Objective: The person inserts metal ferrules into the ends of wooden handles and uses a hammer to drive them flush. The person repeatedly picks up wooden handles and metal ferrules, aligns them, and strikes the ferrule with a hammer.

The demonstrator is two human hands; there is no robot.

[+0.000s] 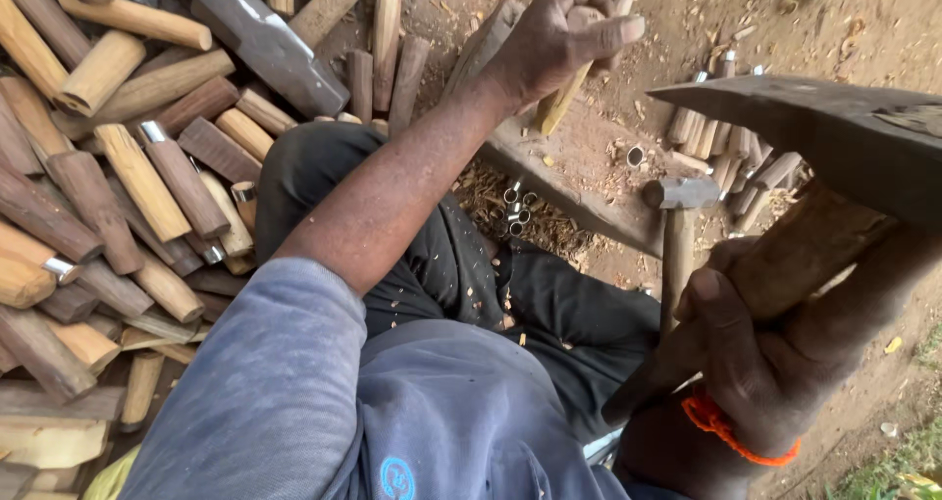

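My left hand [564, 34] reaches forward at the top centre, fingers closed around a pale wooden stick [556, 107]. The stick stands tilted with its lower end on a dark wooden beam [579, 201] lying on the dirt. My right hand [756, 353], with an orange band at the wrist, grips the thick wooden handle [805, 250] of a hatchet. Its wide dark metal blade [834, 137] is held up at the right, above and to the right of the stick.
A large heap of roughly shaped wooden handles [147, 166] fills the left side. A small hammer [679, 194] leans by my right knee. Several metal rings [518, 210] lie among wood chips. More short handles [731, 157] lie at the right, on bare dirt.
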